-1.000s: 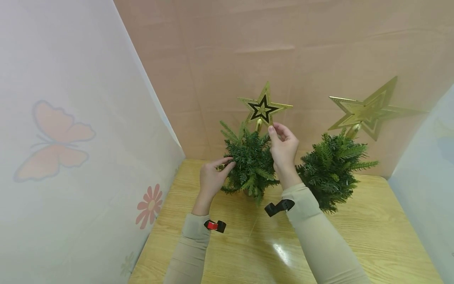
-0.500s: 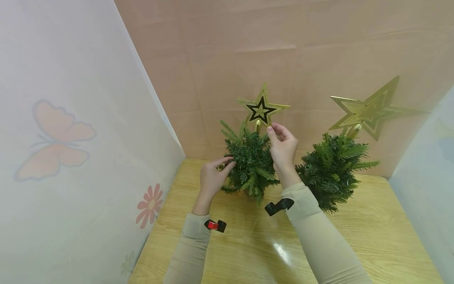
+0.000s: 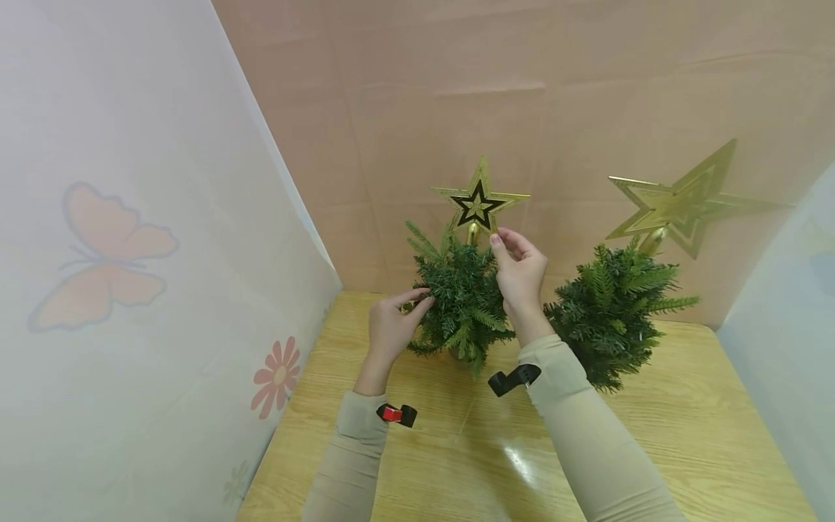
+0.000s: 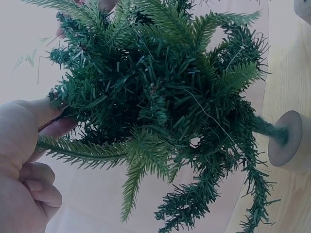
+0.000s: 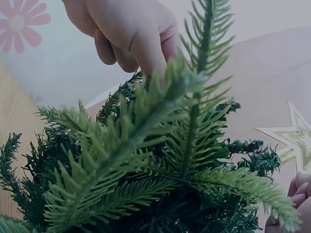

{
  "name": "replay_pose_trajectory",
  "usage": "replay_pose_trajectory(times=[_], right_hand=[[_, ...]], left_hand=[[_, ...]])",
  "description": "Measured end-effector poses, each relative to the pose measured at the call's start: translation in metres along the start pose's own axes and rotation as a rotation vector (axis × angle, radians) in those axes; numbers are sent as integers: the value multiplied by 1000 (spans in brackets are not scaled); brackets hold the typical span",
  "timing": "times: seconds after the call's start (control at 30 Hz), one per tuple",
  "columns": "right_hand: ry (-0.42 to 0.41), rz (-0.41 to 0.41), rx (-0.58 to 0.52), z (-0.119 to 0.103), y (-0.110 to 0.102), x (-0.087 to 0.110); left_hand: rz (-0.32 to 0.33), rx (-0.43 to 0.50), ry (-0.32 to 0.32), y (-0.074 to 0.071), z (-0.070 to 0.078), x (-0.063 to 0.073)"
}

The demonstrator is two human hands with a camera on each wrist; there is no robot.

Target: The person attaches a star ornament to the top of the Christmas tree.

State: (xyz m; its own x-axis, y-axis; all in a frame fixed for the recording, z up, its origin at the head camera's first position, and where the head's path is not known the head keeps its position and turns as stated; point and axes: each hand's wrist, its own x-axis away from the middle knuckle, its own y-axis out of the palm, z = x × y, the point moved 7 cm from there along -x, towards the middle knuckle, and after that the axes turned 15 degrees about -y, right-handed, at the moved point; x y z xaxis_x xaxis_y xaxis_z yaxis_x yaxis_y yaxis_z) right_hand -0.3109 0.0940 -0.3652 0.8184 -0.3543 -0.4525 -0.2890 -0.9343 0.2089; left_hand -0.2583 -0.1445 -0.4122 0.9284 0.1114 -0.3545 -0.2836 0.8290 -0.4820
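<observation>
In the head view a small artificial Christmas tree (image 3: 459, 297) stands upright, with a gold star topper (image 3: 479, 205) at its tip. My right hand (image 3: 522, 275) pinches the star's lower right point between thumb and fingers. At the tree's left side my left hand (image 3: 391, 326) pinches a branch. The left wrist view shows that thumb and finger closed on a branch end, plus the tree's round base (image 4: 291, 138). Green needles fill much of the right wrist view, where part of the star (image 5: 296, 141) appears beside my fingers. The foot of the star's stem is hidden among the needles.
A second small tree (image 3: 607, 312) stands close on the right, topped by a larger gold star (image 3: 675, 203) that leans right. Both trees are on a wooden table (image 3: 450, 464). A pink cloth wall (image 3: 404, 130) rises behind, and a white panel (image 3: 163, 239) borders the left.
The gold star has shifted slightly left and down, nearer the tree's needles, with my right hand following. My left hand stays at the same branch.
</observation>
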Motion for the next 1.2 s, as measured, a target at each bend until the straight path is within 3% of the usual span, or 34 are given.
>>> replay_pose_trajectory(times=[1.2], right_hand=[[-169,-16,7,3,-1,2]], left_hand=[[-2,30,-9,0,3,0]])
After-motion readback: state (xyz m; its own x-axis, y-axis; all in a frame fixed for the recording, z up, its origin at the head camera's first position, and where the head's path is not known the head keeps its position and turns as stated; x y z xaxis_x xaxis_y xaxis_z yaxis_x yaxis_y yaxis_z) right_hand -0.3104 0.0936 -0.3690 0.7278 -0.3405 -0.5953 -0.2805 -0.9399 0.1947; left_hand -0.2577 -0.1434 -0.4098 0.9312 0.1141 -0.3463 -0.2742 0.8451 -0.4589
